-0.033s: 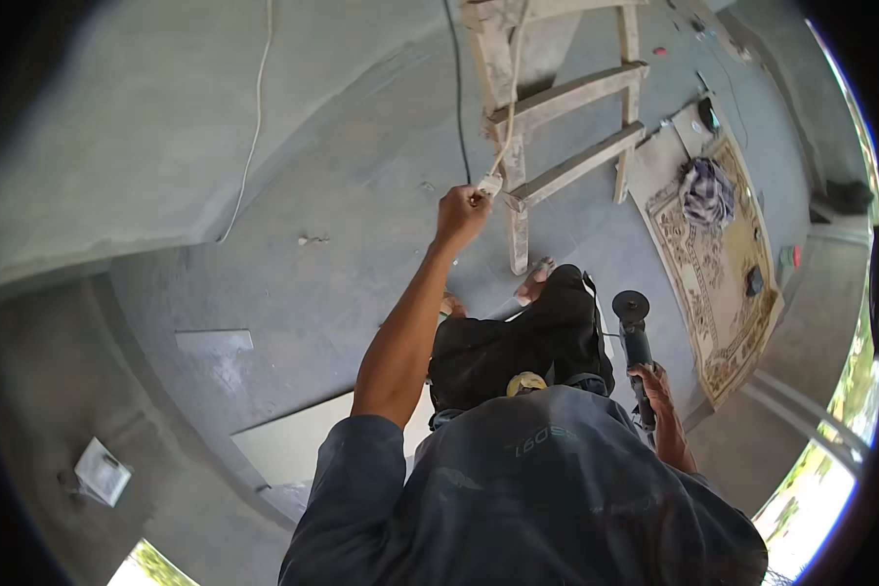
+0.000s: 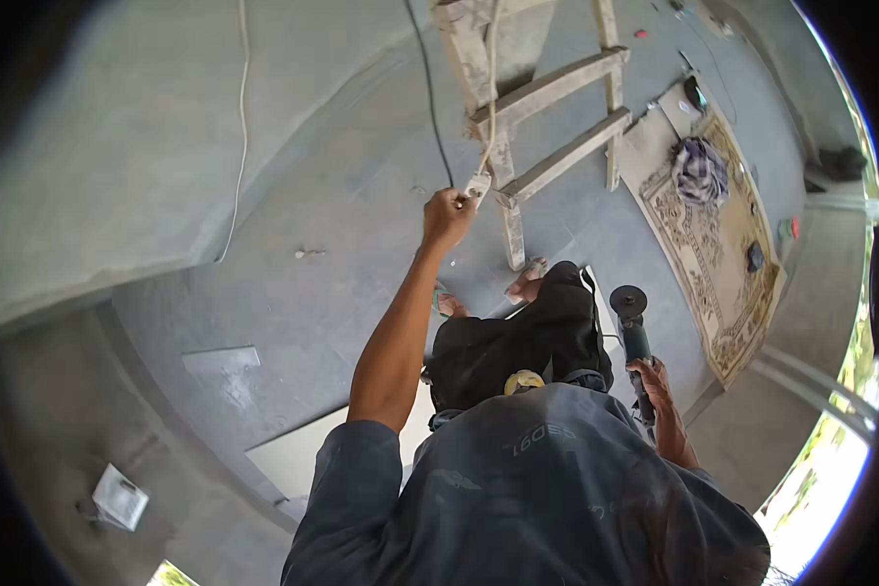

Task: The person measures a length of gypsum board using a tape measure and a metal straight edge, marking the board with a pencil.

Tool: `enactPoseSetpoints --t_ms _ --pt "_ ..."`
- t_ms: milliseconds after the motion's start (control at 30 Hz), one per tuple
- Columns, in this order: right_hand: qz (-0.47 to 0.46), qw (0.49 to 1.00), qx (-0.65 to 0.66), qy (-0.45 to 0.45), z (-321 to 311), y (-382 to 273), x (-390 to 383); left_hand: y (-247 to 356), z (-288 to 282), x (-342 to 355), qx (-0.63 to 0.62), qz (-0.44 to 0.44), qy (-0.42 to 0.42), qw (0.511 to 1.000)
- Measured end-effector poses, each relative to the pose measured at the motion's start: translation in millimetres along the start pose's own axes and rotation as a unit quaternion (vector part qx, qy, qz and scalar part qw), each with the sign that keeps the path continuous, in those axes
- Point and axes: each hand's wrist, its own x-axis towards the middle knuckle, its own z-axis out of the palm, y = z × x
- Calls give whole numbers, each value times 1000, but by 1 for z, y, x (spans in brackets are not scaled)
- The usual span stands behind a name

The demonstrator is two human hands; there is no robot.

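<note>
My left hand (image 2: 447, 217) is raised ahead of me, fingers closed round the lower end of a dark cable (image 2: 431, 83) that hangs from above. Touching or just beside the fingertips is a white socket block (image 2: 477, 186) on a pale cord (image 2: 491, 107); the fingers hide whether anything is plugged in. At my right side, my right hand (image 2: 650, 381) grips an angle grinder (image 2: 635, 337) by its body. Its round dark disc (image 2: 628, 301) points away from me.
A rough wooden trestle (image 2: 557, 93) stands just beyond the socket block. To the right lies a patterned rug (image 2: 718, 264) with a bundled checked cloth (image 2: 699, 173). A pale board (image 2: 293, 454) rests on the floor at left, and a white cord (image 2: 243, 137) hangs along the wall.
My left hand has shifted slightly left and down, with the cable end and socket block. More of the socket block's face shows. My right hand still grips the grinder.
</note>
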Motion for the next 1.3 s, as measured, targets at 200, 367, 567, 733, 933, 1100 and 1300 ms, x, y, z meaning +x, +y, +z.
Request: enactPoseSetpoints --t_ms 200,367,567,733,933,1100,1300 --pt "73 992 66 77 68 62 -55 -26 -24 8 29 -145 -93 985" --pt "185 970 105 117 152 115 -77 -45 -22 -11 85 -268 -242 929" --pt "302 902 268 152 244 86 -131 -80 2 49 274 -101 -390 873" --pt "419 783 390 241 344 36 -199 -55 79 98 332 68 -559 757" --pt "538 617 468 334 527 -80 -297 -52 108 87 355 251 -678 593" --pt "639 495 503 306 648 -202 -384 -65 97 82 412 366 -702 452" --pt "710 368 540 263 721 -286 -444 -107 114 73 461 430 -715 304"
